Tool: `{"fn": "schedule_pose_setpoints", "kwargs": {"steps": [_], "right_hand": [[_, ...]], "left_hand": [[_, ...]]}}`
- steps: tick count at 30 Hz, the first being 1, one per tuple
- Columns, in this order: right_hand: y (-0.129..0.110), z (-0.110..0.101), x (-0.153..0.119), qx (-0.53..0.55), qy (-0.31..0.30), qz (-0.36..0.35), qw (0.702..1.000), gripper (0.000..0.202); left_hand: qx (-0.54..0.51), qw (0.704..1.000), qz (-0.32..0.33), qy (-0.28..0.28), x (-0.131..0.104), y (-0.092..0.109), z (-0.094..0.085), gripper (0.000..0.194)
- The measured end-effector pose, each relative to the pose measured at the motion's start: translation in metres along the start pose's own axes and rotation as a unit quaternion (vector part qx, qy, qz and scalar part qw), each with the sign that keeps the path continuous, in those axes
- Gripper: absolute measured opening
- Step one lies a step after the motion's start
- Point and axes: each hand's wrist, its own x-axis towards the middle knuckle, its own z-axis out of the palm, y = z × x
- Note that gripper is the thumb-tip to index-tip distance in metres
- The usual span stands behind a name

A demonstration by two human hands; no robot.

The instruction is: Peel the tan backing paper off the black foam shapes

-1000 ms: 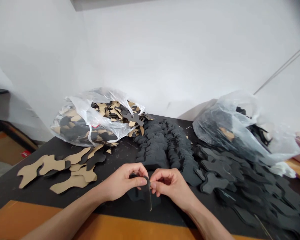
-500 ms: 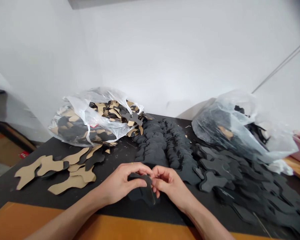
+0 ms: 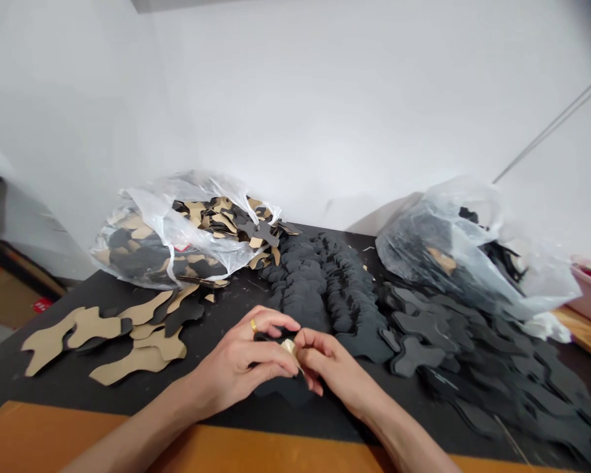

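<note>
Head view: my left hand [image 3: 241, 361] and right hand [image 3: 332, 364] pinch a piece [image 3: 289, 346] between them.
Its tan side peeks out, the rest hidden by my grip, just above the bench [image 3: 328, 417]; beyond run dark stacks [image 3: 303, 292], with tan cutouts [image 3: 138, 366] to the left, loose dark cutouts [image 3: 421, 355] to the right, and a plastic bag on each side, the left bag [image 3: 148, 205] and right bag [image 3: 414, 233].
</note>
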Motion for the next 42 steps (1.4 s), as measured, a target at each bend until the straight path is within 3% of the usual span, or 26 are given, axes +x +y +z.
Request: {"fn": "schedule_pose_setpoints", "kwargs": {"steps": [2,6,12,16,20,24,28,32,38,42], "right_hand": [[0.002,0.0,0.0,-0.007,-0.01,0.011,1.0,0.005],[0.001,-0.004,0.001,-0.025,-0.011,0.01,1.0,0.007],[-0.014,-0.01,-0.005,-0.032,0.083,-0.121,0.989,0.024],[-0.014,-0.006,-0.007,-0.022,0.045,-0.103,0.993,0.03],[-0.008,-0.002,-0.002,-0.044,0.052,-0.091,0.993,0.03],[-0.006,0.0,-0.001,-0.034,0.063,-0.056,0.996,0.026],[-0.006,-0.001,-0.003,-0.017,0.027,-0.03,0.999,0.016],[-0.007,-0.002,-0.004,-0.023,0.004,-0.022,1.0,0.014],[-0.017,-0.005,-0.008,0.001,0.067,-0.115,0.991,0.033],[-0.008,-0.005,-0.004,0.013,0.059,-0.1,0.993,0.038]], "left_hand": [[-0.032,0.999,-0.001,0.007,0.001,0.001,0.0,0.015],[-0.098,0.993,-0.065,0.002,0.003,0.003,-0.001,0.015],[-0.063,0.992,-0.107,0.022,0.002,0.0,-0.002,0.019],[-0.043,0.993,-0.105,0.013,0.002,-0.001,-0.001,0.018],[-0.045,0.993,-0.105,0.004,0.001,0.001,0.0,0.017],[-0.056,0.995,-0.087,0.005,-0.001,0.004,0.001,0.017],[-0.078,0.994,-0.068,0.021,0.002,0.006,0.0,0.019],[-0.099,0.991,-0.094,0.01,0.007,0.008,-0.002,0.019],[-0.091,0.983,-0.157,0.028,0.005,0.003,-0.001,0.021],[-0.086,0.977,-0.192,0.019,0.003,-0.001,0.002,0.02]]}}
